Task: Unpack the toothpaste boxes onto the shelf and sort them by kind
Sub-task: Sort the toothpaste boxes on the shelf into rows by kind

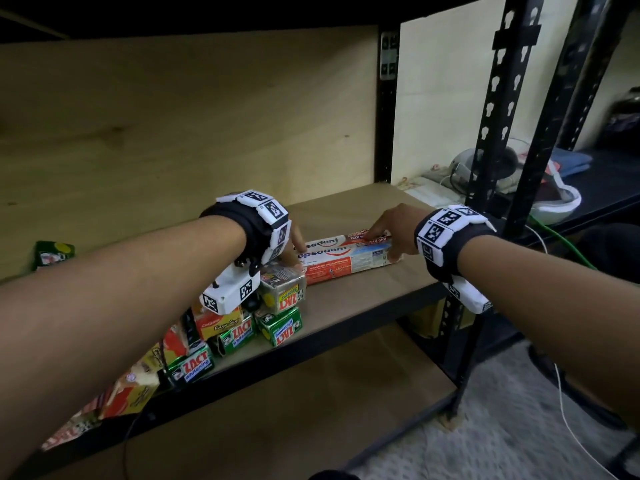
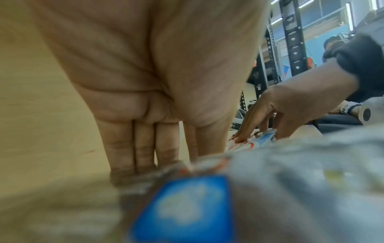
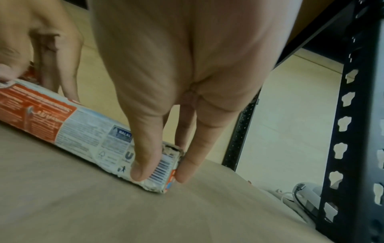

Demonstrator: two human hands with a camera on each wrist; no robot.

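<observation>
A long red-and-white Pepsodent box [image 1: 346, 261] [image 3: 72, 128] lies on the wooden shelf board [image 1: 374, 296], with a second one of the same kind against its far side. My left hand [image 1: 294, 245] [image 3: 51, 49] holds its left end, thumb on the near top edge and fingers [image 2: 145, 144] straight down behind it. My right hand [image 1: 391, 232] [image 3: 162, 164] pinches the right end, the thumb on the barcode face and fingers on the end flap. Green Zact boxes [image 1: 282, 329] and orange boxes [image 1: 214, 323] are piled under my left wrist.
A lone green box [image 1: 53, 254] stands far left against the back panel. Black perforated uprights [image 1: 491, 133] [image 3: 353, 131] close the shelf's right side. A white device with cables [image 1: 554, 199] lies beyond them. A lower shelf board [image 1: 311, 393] sits below.
</observation>
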